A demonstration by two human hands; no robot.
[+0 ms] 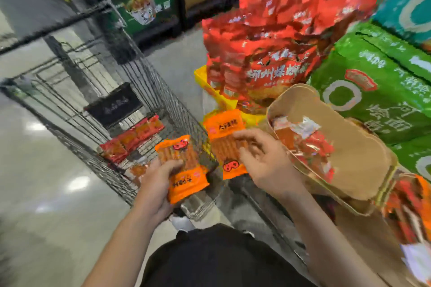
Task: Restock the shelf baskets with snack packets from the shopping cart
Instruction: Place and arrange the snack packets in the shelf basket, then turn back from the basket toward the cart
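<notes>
the glossy grey floor (53, 193) fills the left of the frame; the wire shopping cart (149, 91) stands on it at centre left, red snack packets (130, 140) lying on its bottom. at right, the shelf's tan basket (363, 161) holds red packets (310, 147), with green bags (373, 91) stacked just behind

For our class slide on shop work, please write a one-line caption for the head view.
Left hand and right hand each hold an orange snack packet between cart and basket.

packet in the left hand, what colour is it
Orange packet, seen in the head view.
</notes>
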